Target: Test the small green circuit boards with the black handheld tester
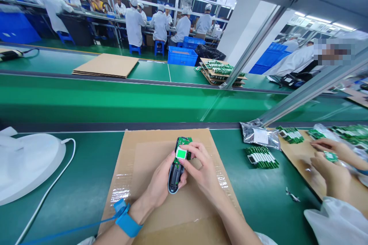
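Above a cardboard sheet [161, 214], my left hand [161, 178] is closed round a dark, elongated device housing [174, 178]. Its fingers wrap the lower part from both sides. A green circuit board [184, 141] sits in the upper half of the housing, with a small screen [181, 153] showing bright green and edged in white. My right hand [201, 160] pinches the screen at its right side between thumb and fingers. A blue strap with a cord circles my left wrist.
Rows of circuit boards [262, 157] and a silvery bag [260, 136] lie to the right. Beyond them a co-worker's hands [330, 160] hold a small board. A white round base [31, 164] with a cable stands left. Cardboard sheets [106, 65] lie on the far ledge.
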The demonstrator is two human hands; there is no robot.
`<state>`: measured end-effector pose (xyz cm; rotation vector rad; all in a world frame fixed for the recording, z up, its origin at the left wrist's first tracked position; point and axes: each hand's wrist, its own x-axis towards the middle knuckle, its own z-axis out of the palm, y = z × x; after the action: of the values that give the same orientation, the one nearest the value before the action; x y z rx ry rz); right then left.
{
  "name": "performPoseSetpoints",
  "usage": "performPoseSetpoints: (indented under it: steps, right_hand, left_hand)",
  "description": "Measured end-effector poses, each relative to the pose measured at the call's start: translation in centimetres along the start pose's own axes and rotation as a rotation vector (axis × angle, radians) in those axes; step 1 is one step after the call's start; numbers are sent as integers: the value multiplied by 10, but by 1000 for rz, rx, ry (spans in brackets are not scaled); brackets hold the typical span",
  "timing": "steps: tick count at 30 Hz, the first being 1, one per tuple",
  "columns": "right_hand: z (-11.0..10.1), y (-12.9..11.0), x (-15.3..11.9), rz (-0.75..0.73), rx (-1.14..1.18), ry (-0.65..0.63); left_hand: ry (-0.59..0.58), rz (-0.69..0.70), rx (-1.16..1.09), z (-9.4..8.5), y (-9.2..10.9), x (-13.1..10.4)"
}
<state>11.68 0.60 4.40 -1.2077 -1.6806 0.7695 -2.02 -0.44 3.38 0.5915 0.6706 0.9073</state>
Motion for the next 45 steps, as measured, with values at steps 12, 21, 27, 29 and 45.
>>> performPoseSetpoints:
  steps: [12, 21, 27, 29, 45]
  right_hand:
    - [0, 2, -1, 31, -25, -20]
    - [0, 3, -1, 33, -6, -33]
    - [0, 3, -1, 29, -19, -41]
    - [0, 3, -1, 32, -19, -43]
    - [1, 5, 0, 44, 85, -86]
  left_hand:
    - [30, 17, 31, 0, -1, -1]
    - [21, 39, 47, 0, -2, -2]
    - [13, 27, 41, -1, -2, -2]
    - [15, 29, 38, -1, -2, -1]
    - [22, 50, 66, 2, 0, -3]
